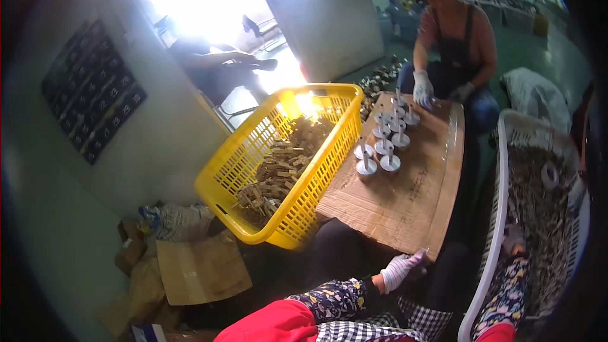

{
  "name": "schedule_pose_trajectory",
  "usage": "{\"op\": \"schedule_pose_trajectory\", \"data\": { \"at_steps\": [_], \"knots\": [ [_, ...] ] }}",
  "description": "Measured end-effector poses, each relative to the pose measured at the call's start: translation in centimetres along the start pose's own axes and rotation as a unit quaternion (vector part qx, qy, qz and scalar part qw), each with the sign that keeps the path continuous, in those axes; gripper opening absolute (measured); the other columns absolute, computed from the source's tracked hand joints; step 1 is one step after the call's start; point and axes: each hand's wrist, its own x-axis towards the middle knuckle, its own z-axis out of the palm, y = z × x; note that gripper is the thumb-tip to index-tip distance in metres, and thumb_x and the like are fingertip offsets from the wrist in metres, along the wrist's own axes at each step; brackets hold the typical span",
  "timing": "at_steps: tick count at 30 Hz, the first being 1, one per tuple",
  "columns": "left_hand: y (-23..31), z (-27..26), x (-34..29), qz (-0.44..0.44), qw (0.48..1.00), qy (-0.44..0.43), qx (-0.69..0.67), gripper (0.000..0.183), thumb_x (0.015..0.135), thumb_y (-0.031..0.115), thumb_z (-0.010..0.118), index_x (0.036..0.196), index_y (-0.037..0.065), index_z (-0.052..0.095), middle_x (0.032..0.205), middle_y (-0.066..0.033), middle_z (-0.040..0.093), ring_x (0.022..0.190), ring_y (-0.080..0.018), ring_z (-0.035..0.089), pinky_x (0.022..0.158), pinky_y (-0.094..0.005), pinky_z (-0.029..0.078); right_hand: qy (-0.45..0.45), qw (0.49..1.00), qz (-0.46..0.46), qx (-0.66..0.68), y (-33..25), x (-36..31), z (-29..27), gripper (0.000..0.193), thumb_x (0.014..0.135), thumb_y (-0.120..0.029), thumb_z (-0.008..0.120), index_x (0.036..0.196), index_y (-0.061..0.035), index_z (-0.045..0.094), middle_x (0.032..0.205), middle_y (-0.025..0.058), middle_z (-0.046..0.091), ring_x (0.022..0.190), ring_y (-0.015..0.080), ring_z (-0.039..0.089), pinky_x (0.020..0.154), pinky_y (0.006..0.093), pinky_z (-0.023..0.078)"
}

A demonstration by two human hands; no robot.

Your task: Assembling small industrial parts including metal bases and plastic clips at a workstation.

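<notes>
My left hand (401,271), in a white striped glove, is at the near edge of a flat cardboard sheet (405,209), its fingers closed at the near right corner. On the far part of the sheet stand several white round discs (390,163) with upright stems, grouped in rows. My right hand (513,239) reaches into the white plastic basket (498,215) at the right, over many thin, dark metal-looking pieces (535,209). Its fingers are dim and do not show clearly. A white ring (550,176) lies on those pieces.
A yellow basket (345,126) of brownish pieces (278,174) stands left of the sheet. Across from me a co-worker (459,38) has gloved hands by the sheet's far edge. Cardboard (202,269) leans at the lower left. A white bag (537,98) is behind the white basket.
</notes>
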Motion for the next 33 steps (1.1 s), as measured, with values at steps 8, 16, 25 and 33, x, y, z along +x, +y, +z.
{"op": "schedule_pose_trajectory", "data": {
  "at_steps": [8, 16, 25, 33],
  "knots": [
    [1.0, 0.8, 0.2, -0.004, 0.998, -0.067, 0.01, 0.047, 0.08, 0.048, 0.064, 0.099, 0.006, 0.059, 0.083, -0.0035, 0.061, 0.065, -0.012, 0.056, 0.062, -0.024, 0.047, 0.07, 0.975, -0.031, -0.207, 2.0, -3.1, 0.7, 0.04, 0.077, -0.026, 0.057, 0.114, -0.009, 0.055, 0.106, 0.0245, 0.057, 0.104, 0.0331, 0.054, 0.088, 0.0421, 0.043],
    [1.3, -0.5, 0.4, 0.015, 0.998, -0.051, 0.027, 0.041, 0.086, 0.042, 0.057, 0.098, 0.003, 0.063, 0.081, -0.005, 0.063, 0.069, -0.0136, 0.059, 0.062, -0.0246, 0.048, 0.162, 0.982, 0.094, 0.021, -1.2, -4.9, -1.8, 0.029, 0.074, -0.015, 0.06, 0.099, 0.0001, 0.057, 0.096, 0.025, 0.06, 0.093, 0.0387, 0.058, 0.078, 0.0404, 0.046],
    [0.5, -0.3, -0.2, 0.008, 0.999, -0.038, -0.007, 0.036, 0.087, 0.038, 0.058, 0.09, 0.002, 0.062, 0.073, -0.0055, 0.064, 0.058, -0.0144, 0.06, 0.051, -0.0256, 0.045, 0.189, 0.879, 0.131, 0.417, -1.0, -12.7, -4.9, 0.018, 0.085, -0.007, 0.052, 0.104, -0.0058, 0.051, 0.075, 0.0041, 0.058, 0.056, 0.012, 0.054, 0.049, 0.0251, 0.044],
    [2.2, -0.8, 2.7, 0.046, 0.998, -0.024, 0.033, 0.039, 0.085, 0.039, 0.06, 0.084, 0.001, 0.065, 0.07, -0.0078, 0.064, 0.06, -0.0134, 0.059, 0.055, -0.0266, 0.046, 0.219, 0.827, 0.007, 0.518, -15.5, -20.3, -9.8, 0.026, 0.089, -0.019, 0.058, 0.112, -0.0067, 0.059, 0.075, -0.003, 0.059, 0.064, 0.0044, 0.052, 0.059, 0.0187, 0.044]
  ]
}}
